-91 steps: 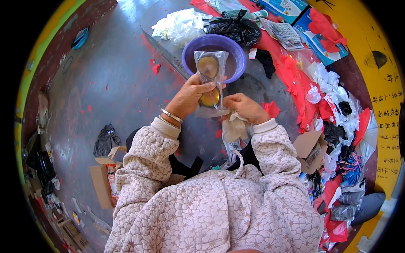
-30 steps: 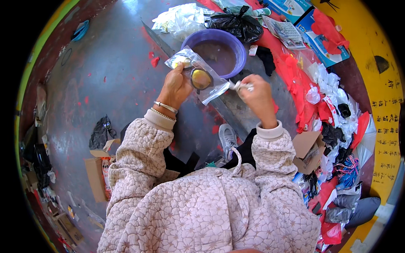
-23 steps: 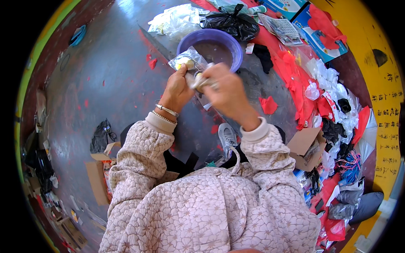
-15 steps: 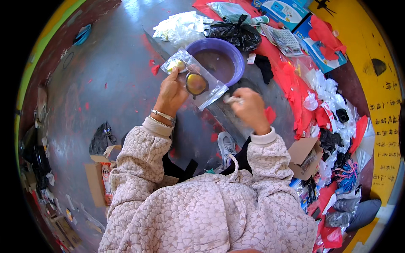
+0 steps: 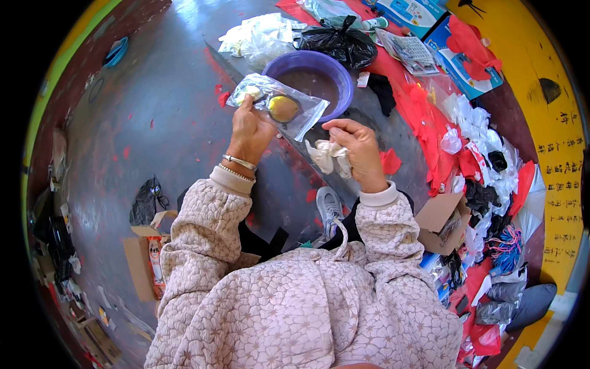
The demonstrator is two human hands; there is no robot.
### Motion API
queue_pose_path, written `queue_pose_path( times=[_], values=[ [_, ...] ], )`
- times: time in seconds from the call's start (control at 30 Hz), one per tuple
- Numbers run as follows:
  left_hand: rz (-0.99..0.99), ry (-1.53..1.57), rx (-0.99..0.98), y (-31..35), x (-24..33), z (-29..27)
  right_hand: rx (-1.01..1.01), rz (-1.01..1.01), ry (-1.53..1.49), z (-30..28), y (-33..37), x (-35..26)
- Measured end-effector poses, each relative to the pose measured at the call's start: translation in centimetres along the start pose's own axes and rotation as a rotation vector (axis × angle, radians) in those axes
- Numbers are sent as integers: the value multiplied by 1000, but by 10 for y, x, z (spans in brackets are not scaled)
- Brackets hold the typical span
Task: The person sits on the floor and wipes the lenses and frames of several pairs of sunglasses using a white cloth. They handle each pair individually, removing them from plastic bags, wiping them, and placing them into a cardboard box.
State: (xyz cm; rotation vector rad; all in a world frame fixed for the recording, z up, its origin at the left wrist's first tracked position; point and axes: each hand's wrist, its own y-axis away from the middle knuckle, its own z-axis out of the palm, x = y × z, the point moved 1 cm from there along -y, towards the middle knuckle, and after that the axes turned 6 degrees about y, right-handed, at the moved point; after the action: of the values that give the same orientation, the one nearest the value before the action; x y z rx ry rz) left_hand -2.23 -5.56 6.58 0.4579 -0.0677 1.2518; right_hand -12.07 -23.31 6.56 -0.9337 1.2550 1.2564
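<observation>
My left hand [image 5: 250, 130] is closed on a clear plastic bag [image 5: 312, 112], with the thumb pressed on its left part. Inside the bag lies a pair of sunglasses [image 5: 283, 109] with yellow mirrored lenses and dark rims. To the right, my right hand [image 5: 361, 150] is closed round a crumpled white cloth [image 5: 327, 156] that hangs below its fingers. Its thumb and forefinger meet near the bag's open-looking right end, apart from it. Beyond both hands stands a purple basin [image 5: 346, 92] holding murky water; the bag overlaps its near rim.
Behind the basin are a knotted black bag [image 5: 340, 43] and white plastic bags [image 5: 261, 35]. Red sheeting [image 5: 418, 117], blue boxes [image 5: 452, 52] and heaped plastic lie along the right. Cardboard boxes [image 5: 444, 221] flank me. My shoe [image 5: 330, 208] is below the hands.
The bag has turned flatter, its right end swinging up and right. My right hand, blurred before, is now steadier, its fingertips raised, and more of the white cloth hangs in view.
</observation>
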Motion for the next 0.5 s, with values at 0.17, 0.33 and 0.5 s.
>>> queue_pose_path(
  times=[0.17,0.33,0.5],
  values=[
    [-4,-50,-70,6,-6,4,32,128,10,21,-4,4],
    [-76,-90,-255,-2,-10,-8,69,40,22,7,-15,20],
    [-8,-219,-358,1,5,-3,152,33,-37,-21,-19,18]
  ],
)
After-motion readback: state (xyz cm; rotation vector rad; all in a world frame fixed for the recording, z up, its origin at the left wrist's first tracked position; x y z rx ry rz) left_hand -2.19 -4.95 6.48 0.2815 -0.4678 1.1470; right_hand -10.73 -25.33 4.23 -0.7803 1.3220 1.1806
